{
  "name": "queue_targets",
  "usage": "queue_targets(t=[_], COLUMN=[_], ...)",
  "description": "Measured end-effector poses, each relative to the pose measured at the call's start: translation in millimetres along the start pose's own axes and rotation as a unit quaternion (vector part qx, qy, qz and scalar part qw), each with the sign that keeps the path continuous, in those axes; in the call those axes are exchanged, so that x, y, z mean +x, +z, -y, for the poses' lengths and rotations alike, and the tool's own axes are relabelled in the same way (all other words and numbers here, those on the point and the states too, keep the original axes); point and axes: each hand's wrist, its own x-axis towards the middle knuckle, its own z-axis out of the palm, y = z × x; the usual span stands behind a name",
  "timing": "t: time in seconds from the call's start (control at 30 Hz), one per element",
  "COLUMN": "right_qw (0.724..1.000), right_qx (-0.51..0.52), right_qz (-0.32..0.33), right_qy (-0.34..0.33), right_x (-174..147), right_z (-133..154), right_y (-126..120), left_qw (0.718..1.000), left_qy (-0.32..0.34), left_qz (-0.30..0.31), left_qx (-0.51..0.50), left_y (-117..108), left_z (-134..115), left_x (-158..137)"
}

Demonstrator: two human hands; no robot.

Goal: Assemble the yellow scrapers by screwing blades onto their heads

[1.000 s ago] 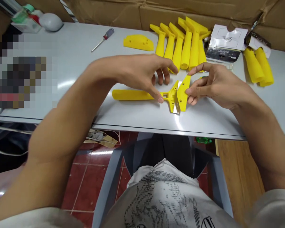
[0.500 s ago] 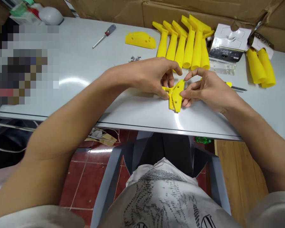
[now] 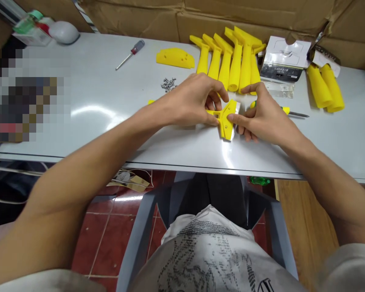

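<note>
Lying mid-frame, long axis running up-down, yellow cover plate [image 3: 229, 121] sits just right of left hand [image 3: 191, 99] pinching yellow handle [image 3: 212, 112], right hand [image 3: 266, 115] nearer, thumb touching plate, finger grip unclear.

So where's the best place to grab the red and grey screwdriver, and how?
Probably round its thick handle, coming from above, fingers across it: the screwdriver lies flat, and its thin metal shaft slants down-left in the picture, offering less to hold.
</note>
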Motion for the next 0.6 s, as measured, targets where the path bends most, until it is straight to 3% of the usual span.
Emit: queue_targets(t=[0.2, 0.33, 0.6], right_qw=[0.992, 0.984, 0.985], right_qx=[0.08, 0.068, 0.033], right_qz=[-0.059, -0.109, -0.12], right_qy=[-0.073, -0.122, -0.121], right_x=[1.7, -5.2, -17.5], right_z=[11.0, 25.6, 37.6], right_y=[1.5, 6.6, 14.0], left_qw=[0.996, 0.994, 0.986], left_qy=[0.013, 0.004, 0.027], left_qz=[-0.084, -0.091, -0.122], left_qx=[-0.034, -0.053, -0.109], left_y=[5.3, 9.2, 12.8], left_z=[-19.3, -24.9, -11.4], left_x=[-5.8, -7.5, 2.9])
